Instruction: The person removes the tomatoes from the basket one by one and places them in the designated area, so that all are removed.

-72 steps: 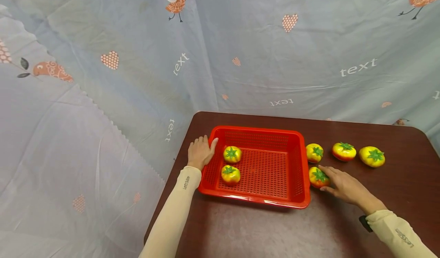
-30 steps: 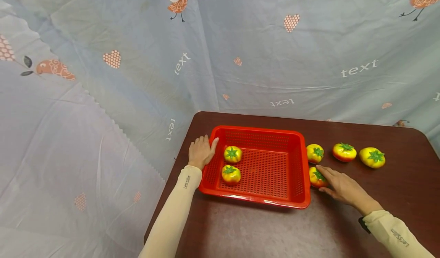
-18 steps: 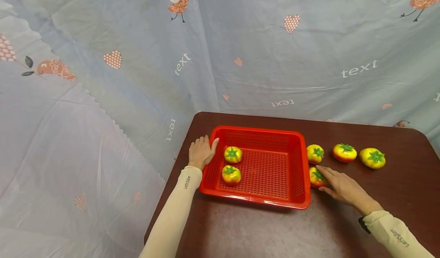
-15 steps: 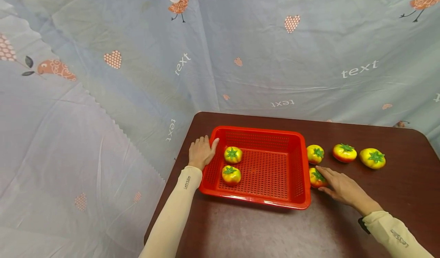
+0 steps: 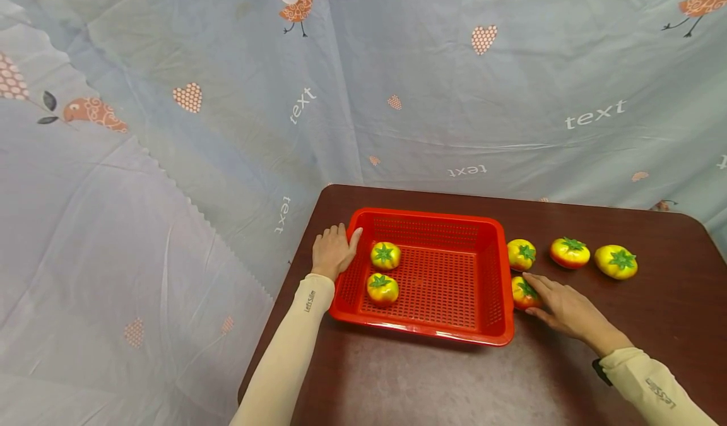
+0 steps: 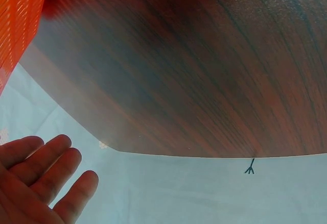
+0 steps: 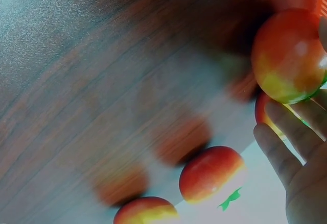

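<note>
My left hand [image 5: 332, 249] rests at the left rim of a red plastic basket [image 5: 420, 335], its thumb over the rim. In the left wrist view its fingers [image 6: 47, 169] are straight and hold nothing. Two yellow-red toy tomatoes with green leaves, one farther [image 5: 385, 256] and one nearer [image 5: 382, 289], sit inside the basket's left part. Just outside the right wall, my right hand [image 5: 568, 306] holds a toy tomato [image 5: 521, 293] on the table between fingers and thumb. That tomato [image 7: 286, 55] looks red and yellow in the right wrist view.
Behind my right hand stand three more toy tomatoes: one beside the basket [image 5: 520, 255], one in the middle [image 5: 569, 253] and one farther right [image 5: 616, 262]. The dark wooden table [image 5: 431, 382] ends at a printed cloth curtain [image 5: 420, 117] at the back and left.
Since the earliest frame, my right fingers have moved slightly farther over the tomato beside the basket. My left hand, the basket and the other tomatoes have stayed in place.
</note>
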Tool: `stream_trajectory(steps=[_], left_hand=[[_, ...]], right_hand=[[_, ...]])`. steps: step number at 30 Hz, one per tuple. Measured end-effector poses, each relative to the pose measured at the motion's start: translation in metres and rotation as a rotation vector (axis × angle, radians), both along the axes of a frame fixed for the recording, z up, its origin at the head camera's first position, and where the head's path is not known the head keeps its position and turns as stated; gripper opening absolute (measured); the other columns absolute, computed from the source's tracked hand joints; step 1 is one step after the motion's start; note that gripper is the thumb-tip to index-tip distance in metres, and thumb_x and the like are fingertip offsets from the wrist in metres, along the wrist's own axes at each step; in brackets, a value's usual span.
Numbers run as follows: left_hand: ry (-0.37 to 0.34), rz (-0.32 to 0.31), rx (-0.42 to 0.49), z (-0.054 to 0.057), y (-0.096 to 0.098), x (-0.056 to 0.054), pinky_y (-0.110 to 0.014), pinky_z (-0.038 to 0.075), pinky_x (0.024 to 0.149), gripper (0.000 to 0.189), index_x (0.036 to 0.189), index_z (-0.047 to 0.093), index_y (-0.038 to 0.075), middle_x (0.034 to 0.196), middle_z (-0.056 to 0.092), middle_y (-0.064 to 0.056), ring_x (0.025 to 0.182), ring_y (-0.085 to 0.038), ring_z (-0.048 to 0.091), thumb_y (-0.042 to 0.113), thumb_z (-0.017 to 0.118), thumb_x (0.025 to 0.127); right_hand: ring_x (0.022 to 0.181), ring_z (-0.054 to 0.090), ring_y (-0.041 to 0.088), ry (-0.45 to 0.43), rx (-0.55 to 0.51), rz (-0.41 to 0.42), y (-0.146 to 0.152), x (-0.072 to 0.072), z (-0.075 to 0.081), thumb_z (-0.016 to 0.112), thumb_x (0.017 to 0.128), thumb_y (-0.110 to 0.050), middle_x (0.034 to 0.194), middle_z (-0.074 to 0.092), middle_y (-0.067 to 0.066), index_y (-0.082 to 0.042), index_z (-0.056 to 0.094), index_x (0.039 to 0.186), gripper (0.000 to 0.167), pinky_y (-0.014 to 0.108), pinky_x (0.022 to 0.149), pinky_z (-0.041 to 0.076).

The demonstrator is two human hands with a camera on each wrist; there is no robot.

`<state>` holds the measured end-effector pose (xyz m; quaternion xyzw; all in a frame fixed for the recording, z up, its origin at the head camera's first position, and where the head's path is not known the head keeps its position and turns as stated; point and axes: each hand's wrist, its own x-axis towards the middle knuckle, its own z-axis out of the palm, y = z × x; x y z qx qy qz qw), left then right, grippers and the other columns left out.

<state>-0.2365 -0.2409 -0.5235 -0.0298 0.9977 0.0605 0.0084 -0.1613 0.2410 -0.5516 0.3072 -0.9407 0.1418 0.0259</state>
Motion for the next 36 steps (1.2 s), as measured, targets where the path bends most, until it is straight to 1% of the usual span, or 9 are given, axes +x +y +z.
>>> stream_trajectory(steps=[7,11,18,21,27,33,34,35,36], left_hand=[[0.001,0.002,0.002,0.000,0.000,0.001,-0.050,0.039,0.110,0.081,0.144,0.044,-0.003,0.141,0.052,-0.021,0.128,-0.038,0.050,0.062,0.020,0.100],[-0.002,0.002,0.002,0.000,0.000,0.001,-0.050,0.038,0.110,0.082,0.144,0.043,-0.003,0.141,0.052,-0.021,0.129,-0.038,0.050,0.062,0.019,0.100],[0.004,0.001,0.010,0.000,0.001,0.001,-0.051,0.039,0.109,0.081,0.144,0.043,-0.003,0.141,0.052,-0.021,0.129,-0.038,0.050,0.061,0.020,0.101],[0.004,0.002,0.012,0.000,0.001,0.001,-0.051,0.039,0.109,0.080,0.144,0.044,-0.003,0.141,0.052,-0.021,0.129,-0.038,0.050,0.060,0.021,0.101],[0.003,0.003,0.005,-0.001,0.001,0.001,-0.050,0.039,0.109,0.079,0.144,0.044,-0.003,0.142,0.052,-0.021,0.128,-0.038,0.051,0.060,0.022,0.101],[0.017,0.000,0.006,0.000,0.001,0.000,-0.050,0.039,0.108,0.079,0.143,0.045,-0.003,0.140,0.053,-0.021,0.127,-0.038,0.051,0.060,0.022,0.101],[0.018,0.000,0.008,0.000,0.001,0.000,-0.050,0.039,0.108,0.080,0.143,0.045,-0.003,0.140,0.053,-0.021,0.127,-0.038,0.051,0.060,0.022,0.101],[0.018,0.001,0.008,-0.001,0.001,0.000,-0.050,0.039,0.108,0.080,0.143,0.045,-0.003,0.140,0.053,-0.021,0.127,-0.037,0.051,0.061,0.021,0.101],[0.017,0.002,0.008,-0.001,0.001,0.000,-0.050,0.039,0.109,0.080,0.143,0.045,-0.003,0.140,0.053,-0.021,0.127,-0.037,0.051,0.061,0.021,0.101]], right_hand=[[0.102,0.065,0.040,-0.010,0.004,0.006,0.000,-0.004,0.004,0.080,0.080,-0.023,0.124,0.061,0.026,0.007,0.051,0.134,0.068,0.058,0.082,0.053],[0.100,0.065,0.041,-0.011,0.010,0.002,0.000,-0.008,0.011,0.079,0.081,-0.022,0.123,0.061,0.026,0.007,0.051,0.134,0.066,0.056,0.082,0.054],[0.110,0.061,0.045,-0.056,0.004,-0.046,0.001,-0.015,0.026,0.077,0.084,-0.025,0.127,0.060,0.027,0.007,0.050,0.136,0.066,0.060,0.089,0.051],[0.113,0.059,0.046,-0.054,0.002,-0.055,0.001,-0.019,0.031,0.077,0.084,-0.025,0.129,0.058,0.029,0.007,0.048,0.137,0.069,0.061,0.091,0.049],[0.107,0.062,0.046,-0.001,0.010,-0.033,0.000,-0.026,0.042,0.078,0.084,-0.024,0.127,0.059,0.030,0.010,0.047,0.138,0.071,0.060,0.087,0.051],[0.112,0.059,0.048,-0.023,0.013,-0.063,-0.002,-0.035,0.055,0.077,0.084,-0.025,0.131,0.056,0.031,0.009,0.044,0.140,0.073,0.061,0.090,0.049],[0.107,0.061,0.045,-0.016,0.009,-0.062,-0.003,-0.037,0.057,0.077,0.084,-0.024,0.127,0.059,0.029,0.008,0.044,0.140,0.073,0.060,0.089,0.050],[0.106,0.061,0.043,-0.007,0.006,-0.057,-0.004,-0.039,0.060,0.078,0.084,-0.023,0.126,0.059,0.028,0.008,0.044,0.140,0.073,0.059,0.089,0.051],[0.101,0.062,0.040,0.003,0.000,-0.051,-0.005,-0.040,0.061,0.078,0.083,-0.021,0.123,0.061,0.026,0.008,0.044,0.140,0.073,0.058,0.088,0.052]])
